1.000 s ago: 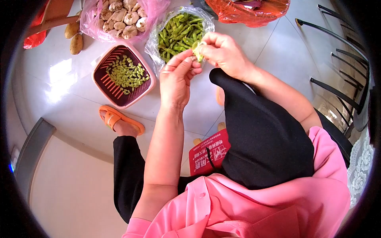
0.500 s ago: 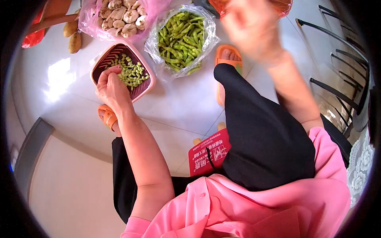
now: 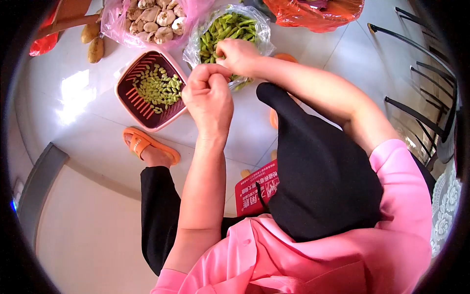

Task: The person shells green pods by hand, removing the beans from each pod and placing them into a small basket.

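Note:
My left hand (image 3: 209, 100) is closed, fingers curled in, between the basket and the bag of pods. Just beyond it my right hand (image 3: 238, 57) is also closed, over the near side of the clear plastic bag (image 3: 264, 36). The hands nearly meet; whatever is in their fingers is hidden or too small to make out. Green soybean pods (image 3: 226, 30) fill the bag, partly covered by my right hand. To the left stands a pink-rimmed basket (image 3: 139, 109) with a dark slotted inside, holding shelled green soybeans (image 3: 159, 85).
Garlic bulbs (image 3: 164, 18) sit in a pink plastic bag (image 3: 111, 22) behind the basket. Potatoes (image 3: 96, 50) lie at the far left. A red plastic bag (image 3: 318, 18) is at the back right. Dark metal rods (image 3: 416, 122) stand along the right side. My sandalled foot (image 3: 152, 149) is below the basket.
My left hand has left the basket and moved right, towards the pods. My right hand, blurred over the red bag before, has come down and left to the pod bag.

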{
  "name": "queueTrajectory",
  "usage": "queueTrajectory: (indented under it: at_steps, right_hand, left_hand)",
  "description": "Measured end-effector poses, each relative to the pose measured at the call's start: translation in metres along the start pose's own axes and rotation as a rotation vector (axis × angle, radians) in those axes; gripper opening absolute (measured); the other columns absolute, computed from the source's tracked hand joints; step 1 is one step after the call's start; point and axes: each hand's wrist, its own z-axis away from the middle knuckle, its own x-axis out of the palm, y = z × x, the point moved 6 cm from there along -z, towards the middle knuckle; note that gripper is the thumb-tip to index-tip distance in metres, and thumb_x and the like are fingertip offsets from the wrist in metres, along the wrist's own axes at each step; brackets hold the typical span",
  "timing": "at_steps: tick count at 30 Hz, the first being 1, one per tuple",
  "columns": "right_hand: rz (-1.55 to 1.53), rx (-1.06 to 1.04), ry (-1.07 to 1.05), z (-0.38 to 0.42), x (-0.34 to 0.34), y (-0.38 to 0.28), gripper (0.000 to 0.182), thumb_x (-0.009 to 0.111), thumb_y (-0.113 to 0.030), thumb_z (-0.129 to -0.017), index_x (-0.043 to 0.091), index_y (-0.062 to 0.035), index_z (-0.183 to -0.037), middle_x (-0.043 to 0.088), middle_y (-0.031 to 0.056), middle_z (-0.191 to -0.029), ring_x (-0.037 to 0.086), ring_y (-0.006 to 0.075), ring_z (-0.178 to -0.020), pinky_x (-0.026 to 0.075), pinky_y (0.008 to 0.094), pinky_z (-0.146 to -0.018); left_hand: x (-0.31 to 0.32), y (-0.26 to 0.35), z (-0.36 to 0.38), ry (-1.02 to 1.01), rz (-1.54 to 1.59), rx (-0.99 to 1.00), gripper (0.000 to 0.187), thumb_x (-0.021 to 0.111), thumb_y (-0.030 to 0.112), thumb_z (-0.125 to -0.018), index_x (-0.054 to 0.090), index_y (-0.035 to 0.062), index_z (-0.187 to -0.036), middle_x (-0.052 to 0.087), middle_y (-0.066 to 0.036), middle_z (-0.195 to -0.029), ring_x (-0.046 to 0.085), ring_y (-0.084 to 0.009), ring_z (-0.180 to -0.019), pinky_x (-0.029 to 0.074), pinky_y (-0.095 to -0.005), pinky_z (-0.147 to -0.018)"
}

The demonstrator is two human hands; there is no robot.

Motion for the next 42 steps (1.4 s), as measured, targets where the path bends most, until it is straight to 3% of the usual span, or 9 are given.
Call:
queueTrajectory:
  at_steps: [2, 5, 9, 13, 16, 18, 22, 28, 42]
  right_hand:
    - [-0.382, 0.134, 0.091, 0.003, -0.007, 0.019, 0.025, 0.065, -0.030, -0.073, 0.060, -0.0059, -0.079, 0.060, 0.0045, -0.069, 0.056, 0.0149, -0.060, 0.044, 0.0288, -0.053]
    - [-1.217, 0.463, -0.284, 0.033, -0.029, 0.004, 0.024, 0.061, -0.031, -0.082, 0.060, -0.0072, -0.078, 0.054, -0.0035, -0.066, 0.038, 0.0013, -0.047, 0.026, 0.0160, -0.040]
    - [-1.691, 0.504, -0.620, 0.053, -0.038, -0.020, 0.026, 0.057, -0.033, -0.088, 0.060, -0.0072, -0.085, 0.045, -0.0060, -0.061, 0.031, -0.0002, -0.044, 0.020, 0.0139, -0.036]
    - [-1.694, 0.464, -0.633, 0.060, -0.046, -0.028, 0.029, 0.055, -0.036, -0.089, 0.061, -0.0078, -0.085, 0.041, -0.0066, -0.060, 0.030, 0.0006, -0.045, 0.019, 0.0149, -0.036]
    - [-1.244, 0.463, -0.538, 0.060, -0.051, -0.015, 0.027, 0.058, -0.032, -0.088, 0.062, -0.0062, -0.081, 0.045, -0.0064, -0.062, 0.035, 0.0006, -0.049, 0.025, 0.0162, -0.040]
    - [-0.787, 0.174, -0.065, 0.050, -0.075, -0.010, 0.022, 0.061, -0.024, -0.086, 0.063, -0.0041, -0.079, 0.050, -0.0064, -0.064, 0.040, 0.0010, -0.055, 0.030, 0.0176, -0.047]
    - [-0.883, 0.073, -0.023, 0.057, -0.093, -0.019, 0.015, 0.062, -0.015, -0.085, 0.064, 0.0000, -0.088, 0.060, -0.0020, -0.074, 0.051, 0.0043, -0.069, 0.042, 0.0205, -0.061]
    - [-0.779, 0.093, -0.151, 0.055, -0.088, -0.016, 0.015, 0.062, -0.013, -0.084, 0.064, 0.0013, -0.088, 0.062, 0.0005, -0.078, 0.054, 0.0061, -0.074, 0.045, 0.0224, -0.068]
    - [-0.750, 0.159, -0.054, 0.060, -0.079, -0.017, 0.007, 0.060, -0.006, -0.074, 0.058, -0.0005, -0.070, 0.055, -0.0030, -0.066, 0.046, 0.0036, -0.062, 0.039, 0.0216, -0.055]
  left_hand:
    - [0.004, 0.001, 0.001, -0.044, -0.267, 0.085, 0.016, 0.044, -0.005, -0.076, 0.060, -0.0004, -0.075, 0.060, -0.007, -0.073, 0.056, -0.0166, -0.066, 0.045, -0.0248, -0.060]
    - [0.009, 0.014, 0.000, 0.059, -0.340, 0.247, 0.012, 0.052, -0.004, -0.076, 0.061, 0.0002, -0.083, 0.060, -0.008, -0.081, 0.058, -0.0208, -0.072, 0.047, -0.0261, -0.063]
    - [0.015, 0.007, -0.002, -0.033, -0.160, 0.187, 0.017, 0.062, 0.002, -0.079, 0.062, 0.0015, -0.096, 0.062, -0.005, -0.088, 0.058, -0.0130, -0.078, 0.047, -0.0235, -0.068]
    - [0.013, 0.001, -0.001, -0.031, -0.017, 0.104, 0.017, 0.065, 0.005, -0.081, 0.063, 0.0019, -0.097, 0.063, -0.002, -0.088, 0.058, -0.0077, -0.078, 0.046, -0.0205, -0.068]
    - [0.012, 0.002, -0.002, -0.011, 0.041, 0.072, 0.016, 0.067, 0.006, -0.079, 0.063, 0.0030, -0.093, 0.064, -0.003, -0.085, 0.057, -0.0076, -0.072, 0.046, -0.0206, -0.062]
    - [0.012, 0.005, -0.002, -0.033, -0.062, 0.067, 0.017, 0.067, 0.006, -0.079, 0.062, 0.0024, -0.094, 0.064, -0.005, -0.086, 0.056, -0.0068, -0.069, 0.046, -0.0202, -0.059]
    - [0.018, 0.006, -0.001, -0.060, 0.023, 0.024, 0.020, 0.065, 0.001, -0.080, 0.060, -0.0009, -0.099, 0.063, -0.004, -0.085, 0.058, -0.0073, -0.076, 0.046, -0.0193, -0.069]
    - [0.021, 0.003, 0.006, -0.105, -0.084, -0.008, 0.023, 0.064, 0.001, -0.080, 0.058, -0.0026, -0.103, 0.064, -0.004, -0.086, 0.058, -0.0083, -0.076, 0.047, -0.0213, -0.070]
    - [0.024, 0.007, 0.010, -0.045, -0.305, 0.203, 0.020, 0.065, 0.003, -0.077, 0.060, -0.0015, -0.096, 0.065, -0.008, -0.075, 0.061, -0.0131, -0.062, 0.049, -0.0268, -0.058]
